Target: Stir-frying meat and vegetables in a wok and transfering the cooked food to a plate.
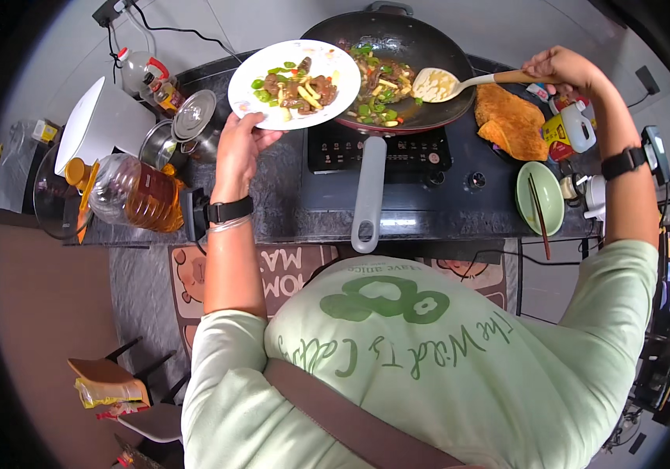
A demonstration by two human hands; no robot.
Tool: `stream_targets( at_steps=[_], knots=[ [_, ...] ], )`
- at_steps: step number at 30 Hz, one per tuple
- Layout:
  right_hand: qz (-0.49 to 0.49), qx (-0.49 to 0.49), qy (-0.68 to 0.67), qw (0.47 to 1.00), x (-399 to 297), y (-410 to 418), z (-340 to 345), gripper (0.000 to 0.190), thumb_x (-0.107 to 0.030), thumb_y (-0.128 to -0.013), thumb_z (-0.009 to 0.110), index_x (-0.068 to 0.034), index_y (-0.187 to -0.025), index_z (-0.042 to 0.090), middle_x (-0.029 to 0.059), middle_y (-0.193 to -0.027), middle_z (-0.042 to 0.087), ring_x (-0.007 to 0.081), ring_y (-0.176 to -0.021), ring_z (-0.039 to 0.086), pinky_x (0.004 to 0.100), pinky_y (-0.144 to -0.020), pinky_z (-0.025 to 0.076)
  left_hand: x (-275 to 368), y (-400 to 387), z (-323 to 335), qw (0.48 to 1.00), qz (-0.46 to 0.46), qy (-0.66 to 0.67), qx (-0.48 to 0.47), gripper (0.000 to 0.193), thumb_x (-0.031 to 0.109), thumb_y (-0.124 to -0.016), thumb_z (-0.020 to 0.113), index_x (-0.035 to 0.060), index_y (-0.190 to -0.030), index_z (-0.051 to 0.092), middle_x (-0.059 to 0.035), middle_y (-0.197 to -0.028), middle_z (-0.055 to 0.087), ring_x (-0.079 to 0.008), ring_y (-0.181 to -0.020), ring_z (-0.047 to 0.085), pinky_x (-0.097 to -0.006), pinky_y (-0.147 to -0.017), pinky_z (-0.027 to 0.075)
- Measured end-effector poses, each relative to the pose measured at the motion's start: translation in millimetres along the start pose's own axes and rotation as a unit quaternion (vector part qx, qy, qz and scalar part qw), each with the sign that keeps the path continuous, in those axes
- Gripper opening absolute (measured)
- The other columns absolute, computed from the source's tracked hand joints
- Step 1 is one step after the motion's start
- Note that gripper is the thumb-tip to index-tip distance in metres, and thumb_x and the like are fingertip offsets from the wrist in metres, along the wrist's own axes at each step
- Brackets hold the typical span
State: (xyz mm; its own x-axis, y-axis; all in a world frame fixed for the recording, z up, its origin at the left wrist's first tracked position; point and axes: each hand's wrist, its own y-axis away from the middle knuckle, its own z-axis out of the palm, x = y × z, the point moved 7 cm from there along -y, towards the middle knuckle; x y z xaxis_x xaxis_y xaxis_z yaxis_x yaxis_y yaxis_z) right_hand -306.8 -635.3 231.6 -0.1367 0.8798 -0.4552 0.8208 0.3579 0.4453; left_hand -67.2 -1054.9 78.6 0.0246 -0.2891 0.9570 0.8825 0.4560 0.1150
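My left hand (241, 140) grips the near rim of a white plate (241, 76), which overlaps the left side of a dark wok (428, 47). On the plate lies a portion of stir-fried meat (294, 91) with green pepper and pale yellow strips. My right hand (563, 70) holds the wooden handle of a spatula (437, 85), whose cream-coloured head is smeared with sauce. The spatula head is inside the wok, beside the rest of the stir-fry (384, 88). The wok's grey handle (370, 193) points towards my body.
Under the wok is a cooktop (340, 193) with knobs. An orange cloth (507, 123), a jug (572, 132) and a green bowl (537, 205) with chopsticks (539, 217) stand right. Leftward are an oil bottle (141, 196), metal pots (162, 146) and a white box (97, 123).
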Motion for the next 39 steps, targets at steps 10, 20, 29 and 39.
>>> stream_targets(
  at_steps=[10,20,29,39],
  knots=[
    [-0.050,-0.099,-0.367,0.924,5,-76,130,0.031,-0.023,-0.089,0.054,-0.009,-0.116,0.054,0.0012,-0.065,0.051,0.0010,-0.037,0.027,0.0159,-0.033,0.018,6,24,-34,0.997,0.004,0.018,0.076,0.028,0.008,-0.086,0.047,-0.0036,-0.112,0.042,-0.0154,-0.095,0.059,-0.0207,-0.075,0.062,-0.0238,-0.063,0.053],
    [-0.067,-0.046,-0.452,0.889,5,-36,144,0.028,-0.020,-0.087,0.057,-0.009,-0.112,0.055,-0.0003,-0.066,0.051,0.0011,-0.040,0.029,0.0154,-0.034,0.020,10,19,-22,0.999,0.006,0.016,0.049,0.027,0.009,-0.086,0.048,-0.0037,-0.109,0.043,-0.0158,-0.094,0.060,-0.0216,-0.076,0.063,-0.0246,-0.064,0.052],
    [-0.135,0.034,-0.375,0.917,-18,30,54,0.036,-0.022,-0.087,0.055,-0.005,-0.119,0.052,-0.0018,-0.064,0.050,-0.0004,-0.039,0.027,0.0151,-0.033,0.019,13,-3,9,0.999,0.001,-0.034,-0.003,0.030,0.010,-0.086,0.048,-0.0051,-0.111,0.042,-0.0162,-0.097,0.058,-0.0219,-0.077,0.063,-0.0254,-0.067,0.053],
    [-0.241,0.151,-0.120,0.951,-56,91,59,0.031,-0.017,-0.084,0.060,-0.002,-0.111,0.061,-0.0014,-0.067,0.056,-0.0003,-0.053,0.044,0.0155,-0.045,0.033,-16,-32,74,0.996,-0.034,0.017,-0.078,0.031,0.007,-0.085,0.046,-0.0060,-0.113,0.040,-0.0175,-0.099,0.057,-0.0224,-0.076,0.064,-0.0249,-0.065,0.055]
  ],
)
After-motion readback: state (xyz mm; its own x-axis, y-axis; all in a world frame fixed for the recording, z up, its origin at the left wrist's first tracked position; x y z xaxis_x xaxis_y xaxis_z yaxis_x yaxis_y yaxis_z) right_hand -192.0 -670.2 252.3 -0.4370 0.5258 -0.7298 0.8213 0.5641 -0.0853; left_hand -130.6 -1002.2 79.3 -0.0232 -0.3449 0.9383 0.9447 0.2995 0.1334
